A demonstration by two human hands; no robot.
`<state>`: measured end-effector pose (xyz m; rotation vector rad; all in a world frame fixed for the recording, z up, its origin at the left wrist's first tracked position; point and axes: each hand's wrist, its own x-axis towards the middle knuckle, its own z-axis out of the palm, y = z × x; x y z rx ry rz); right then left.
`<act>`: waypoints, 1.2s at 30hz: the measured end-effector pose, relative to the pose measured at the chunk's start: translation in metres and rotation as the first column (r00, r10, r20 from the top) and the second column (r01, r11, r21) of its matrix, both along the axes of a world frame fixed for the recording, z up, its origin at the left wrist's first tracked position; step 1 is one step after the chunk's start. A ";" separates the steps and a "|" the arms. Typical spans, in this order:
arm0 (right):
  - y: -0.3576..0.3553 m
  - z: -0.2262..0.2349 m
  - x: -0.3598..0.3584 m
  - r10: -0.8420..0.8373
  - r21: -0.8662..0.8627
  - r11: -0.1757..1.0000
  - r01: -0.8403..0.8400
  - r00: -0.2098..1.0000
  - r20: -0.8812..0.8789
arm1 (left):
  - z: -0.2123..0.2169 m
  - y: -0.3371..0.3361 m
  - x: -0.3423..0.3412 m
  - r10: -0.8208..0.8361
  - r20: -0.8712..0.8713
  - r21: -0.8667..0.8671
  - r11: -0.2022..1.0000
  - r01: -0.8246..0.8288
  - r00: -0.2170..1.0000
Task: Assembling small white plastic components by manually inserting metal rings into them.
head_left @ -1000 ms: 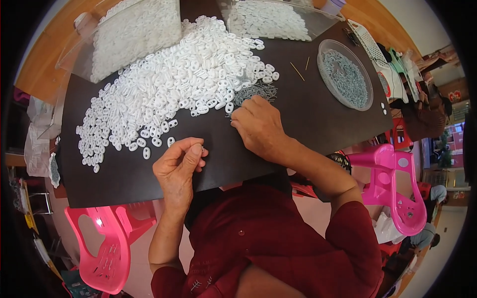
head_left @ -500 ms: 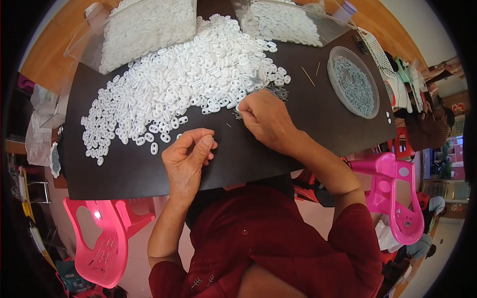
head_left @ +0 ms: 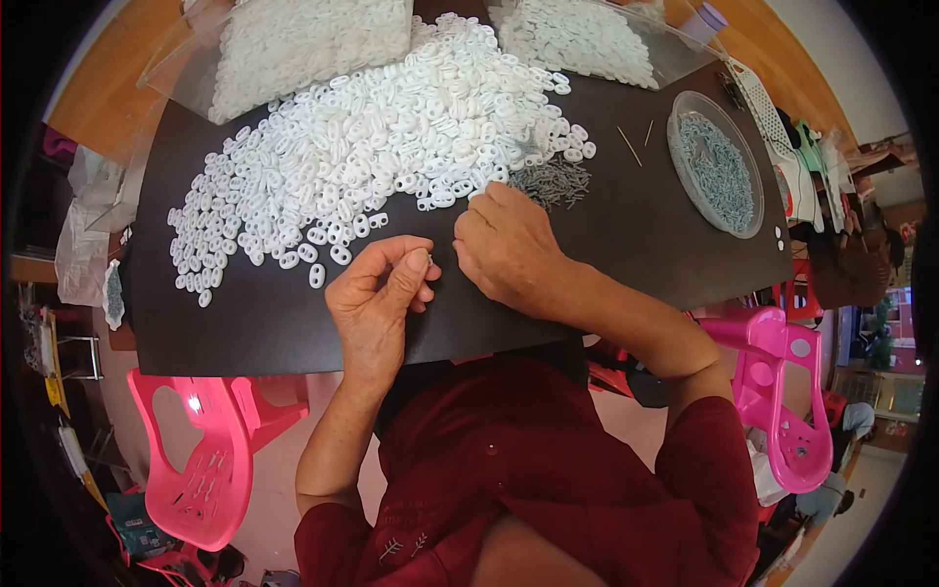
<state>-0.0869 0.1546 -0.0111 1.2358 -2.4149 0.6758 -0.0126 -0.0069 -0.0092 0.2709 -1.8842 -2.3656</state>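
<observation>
Head view
Left hand: the left hand (head_left: 377, 303) rests on the dark table (head_left: 245, 333), fingers curled in, thumb and forefinger pinched on something tiny at the fingertips; what it is cannot be made out.
Right hand: the right hand (head_left: 509, 245) lies just beside the left, knuckles up, fingers bent down toward the table; whether it grips anything is hidden under the hand.
White rings: a big heap of white plastic rings (head_left: 381, 127) spreads on the table just beyond both hands, loose ones trailing off to the left of the left hand.
Small metal pins: a little grey pile of metal pins (head_left: 553, 181) lies just beyond the right hand, touching the heap's edge.
Round dish: a clear round dish (head_left: 716, 164) of grey metal pieces stands well to the right of the right hand.
Clear bags: two bags of white rings (head_left: 293, 39) lie past the heap.
Pink chairs: one pink chair (head_left: 201, 460) below the left forearm, another to the right of the right arm.
</observation>
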 end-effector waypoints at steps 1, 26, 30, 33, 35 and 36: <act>0.000 -0.001 0.001 -0.006 -0.034 0.999 0.007 0.999 0.034 | 0.001 0.000 -0.001 -0.004 0.015 0.019 1.000 0.003 1.000; -0.001 0.030 0.013 0.167 -0.332 0.938 0.103 0.704 0.690 | 0.007 -0.002 0.002 -0.085 0.047 0.017 0.996 0.085 0.995; -0.002 0.031 0.013 0.175 -0.330 0.939 0.093 0.698 0.694 | 0.007 -0.004 0.004 -0.087 0.055 0.027 0.996 0.086 0.995; -0.002 0.031 0.013 0.172 -0.324 0.942 0.085 0.706 0.687 | 0.006 -0.004 0.005 -0.088 0.056 0.022 0.996 0.087 0.995; -0.002 0.032 0.014 0.161 -0.300 0.950 0.084 0.692 0.704 | 0.006 -0.004 0.005 -0.095 0.049 0.013 0.995 0.095 0.994; -0.002 0.032 0.014 0.161 -0.300 0.950 0.084 0.692 0.704 | 0.006 -0.004 0.005 -0.095 0.049 0.014 0.995 0.094 0.994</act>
